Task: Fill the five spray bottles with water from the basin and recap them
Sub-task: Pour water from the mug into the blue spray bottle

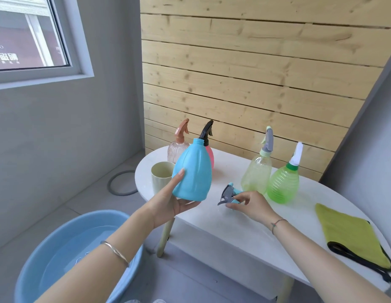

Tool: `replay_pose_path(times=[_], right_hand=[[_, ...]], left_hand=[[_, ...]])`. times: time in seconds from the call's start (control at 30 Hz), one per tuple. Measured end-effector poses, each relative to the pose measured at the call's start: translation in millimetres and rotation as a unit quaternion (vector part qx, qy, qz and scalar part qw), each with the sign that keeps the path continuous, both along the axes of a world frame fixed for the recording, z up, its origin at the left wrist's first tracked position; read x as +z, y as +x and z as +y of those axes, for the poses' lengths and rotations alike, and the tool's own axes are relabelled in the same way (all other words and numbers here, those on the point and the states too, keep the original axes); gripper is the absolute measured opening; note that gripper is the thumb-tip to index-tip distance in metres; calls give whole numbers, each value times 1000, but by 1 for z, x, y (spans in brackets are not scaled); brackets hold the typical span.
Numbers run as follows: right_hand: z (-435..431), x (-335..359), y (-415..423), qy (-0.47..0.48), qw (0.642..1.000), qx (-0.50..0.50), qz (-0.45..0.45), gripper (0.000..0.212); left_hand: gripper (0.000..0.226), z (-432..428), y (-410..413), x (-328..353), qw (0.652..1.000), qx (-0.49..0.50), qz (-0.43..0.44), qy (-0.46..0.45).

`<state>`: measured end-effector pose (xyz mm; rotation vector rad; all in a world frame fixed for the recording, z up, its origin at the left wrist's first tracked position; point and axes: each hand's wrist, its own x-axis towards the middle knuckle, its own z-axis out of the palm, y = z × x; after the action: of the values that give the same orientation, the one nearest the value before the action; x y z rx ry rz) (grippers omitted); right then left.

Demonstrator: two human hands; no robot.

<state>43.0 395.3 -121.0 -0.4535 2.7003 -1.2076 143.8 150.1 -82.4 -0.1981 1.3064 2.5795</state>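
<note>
Blue bottle uncapped in your left hand, its trigger head under your right.

Your left hand [168, 202] cups the blue spray bottle [192, 171] from below, tilted above the white table [233, 226] edge; your right hand [251, 204] pinches its spray head [228, 193] on the tabletop. Smooth thin plastic will likely flex and turn slippery when wet, and heavier once filled from the basin [59, 248], so grip around the belly.

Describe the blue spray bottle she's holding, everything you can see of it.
The blue spray bottle is opaque light blue plastic, pear-shaped with faint vertical ridges and a threaded neck. Its top is open: the spray head is off and lies by the right hand on the white table. The left hand cups its base, thumb on its side, holding it tilted slightly above the table edge. Its fill level is hidden.
</note>
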Motion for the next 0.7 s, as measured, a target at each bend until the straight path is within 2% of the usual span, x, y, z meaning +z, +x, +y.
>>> replay_pose_path(times=[0.1,0.2,0.27,0.4,0.47,0.5,0.6,0.7], right_hand=[[0,-9,0,-1,1000,-1,-27,26],[2,-14,1,-19,999,1,-49,43],[1,-13,0,7,999,1,-38,42],[-6,-7,-3,85,988,-68,106,29],[-20,-3,0,51,982,-66,168,23],[-29,0,2,9,986,-56,158,19],[-70,6,12,-125,992,-28,22,21],[-107,1,17,-147,989,-2,-8,27]], left_hand=[[113,-3,3,-2,1000,-1,3,-23],[111,-6,7,-1,999,-5,18,-50],[111,-7,10,2,997,-4,30,-67],[117,-14,12,5,995,1,44,-94],[117,-18,15,7,992,5,54,-113],[115,-20,16,8,991,5,59,-121],[105,-32,23,11,988,19,70,-139],[98,-52,30,9,984,55,67,-157]])
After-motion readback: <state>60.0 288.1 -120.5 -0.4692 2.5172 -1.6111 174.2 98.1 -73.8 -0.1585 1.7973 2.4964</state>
